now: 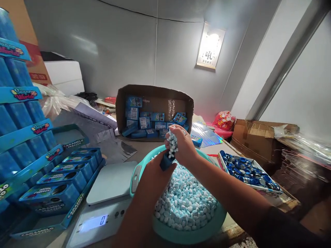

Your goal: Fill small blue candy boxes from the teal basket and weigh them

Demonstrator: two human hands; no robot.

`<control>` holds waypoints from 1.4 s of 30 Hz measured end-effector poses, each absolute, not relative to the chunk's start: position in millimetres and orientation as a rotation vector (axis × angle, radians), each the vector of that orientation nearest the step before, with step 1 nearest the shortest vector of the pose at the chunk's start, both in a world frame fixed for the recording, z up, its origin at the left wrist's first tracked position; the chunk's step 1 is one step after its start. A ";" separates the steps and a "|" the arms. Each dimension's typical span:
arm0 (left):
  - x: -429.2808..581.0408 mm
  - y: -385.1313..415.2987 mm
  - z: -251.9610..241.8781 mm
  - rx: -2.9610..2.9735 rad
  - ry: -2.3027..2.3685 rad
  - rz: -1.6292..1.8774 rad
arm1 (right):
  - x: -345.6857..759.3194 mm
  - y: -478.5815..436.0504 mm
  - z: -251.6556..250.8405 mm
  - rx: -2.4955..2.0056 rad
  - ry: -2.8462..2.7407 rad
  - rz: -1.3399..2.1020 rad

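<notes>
My left hand [157,170] is closed around a small blue box [167,162], held upright over a turquoise basin [191,237]. Just above the box, my right hand [184,143] is curled around a handful of white and pale blue candies [172,143], which spill down toward the box's top. Loose candies [186,203] of the same kind fill much of the basin below. Left of the basin sits a digital scale [111,182] with a lit display and a bare plate. The box's opening is partly hidden by candies and fingers.
Blue boxes with round holes [69,175] stand in a display tray at left, beside a tall stack of blue display trays [23,113]. Behind the basin, a tipped cardboard box [155,91] holds several small blue boxes. Blue caps [245,168] fill a carton at right.
</notes>
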State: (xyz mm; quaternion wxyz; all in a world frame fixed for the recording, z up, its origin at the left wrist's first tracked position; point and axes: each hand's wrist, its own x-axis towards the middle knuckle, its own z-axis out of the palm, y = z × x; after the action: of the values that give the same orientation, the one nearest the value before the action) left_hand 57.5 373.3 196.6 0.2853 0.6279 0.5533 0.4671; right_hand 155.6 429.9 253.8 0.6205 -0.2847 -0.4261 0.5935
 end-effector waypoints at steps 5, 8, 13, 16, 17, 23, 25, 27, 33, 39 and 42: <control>57.5 373.2 196.8 1.691 1.476 1.242 | 156.2 430.3 252.9 -0.635 -0.976 1.393; 57.3 372.2 197.5 1.693 1.477 1.242 | 157.5 430.4 251.9 -0.623 -0.970 1.408; 57.5 371.7 197.3 1.699 1.456 1.213 | 158.3 429.8 251.4 -0.628 -0.948 1.409; 57.8 372.5 197.5 1.697 1.461 1.181 | 157.8 429.6 251.3 -0.622 -0.934 1.400; 57.9 372.8 197.8 1.698 1.464 1.174 | 157.7 429.6 251.2 -0.619 -0.932 1.397; 58.5 371.9 198.4 1.697 1.450 1.166 | 157.6 429.0 252.0 -0.632 -0.925 1.403; 58.4 371.5 198.0 1.698 1.455 1.162 | 157.7 428.3 252.6 -0.634 -0.912 1.408; 58.2 371.4 197.9 1.705 1.471 1.159 | 158.0 427.7 253.2 -0.632 -0.904 1.417; 57.9 371.4 198.5 1.723 1.473 1.140 | 159.8 427.2 252.8 -0.629 -0.904 1.429; 57.9 371.6 198.0 1.705 1.482 1.134 | 161.5 427.3 252.3 -0.602 -0.893 1.463; 57.9 373.2 196.3 1.700 1.497 1.127 | 161.6 427.7 251.8 -0.596 -0.886 1.475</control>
State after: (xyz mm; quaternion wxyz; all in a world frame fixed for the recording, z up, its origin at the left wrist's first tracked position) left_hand 57.9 373.2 196.3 0.3011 0.6408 0.5641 0.4248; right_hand 161.6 427.7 251.8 0.6135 -0.2587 -0.3842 0.6396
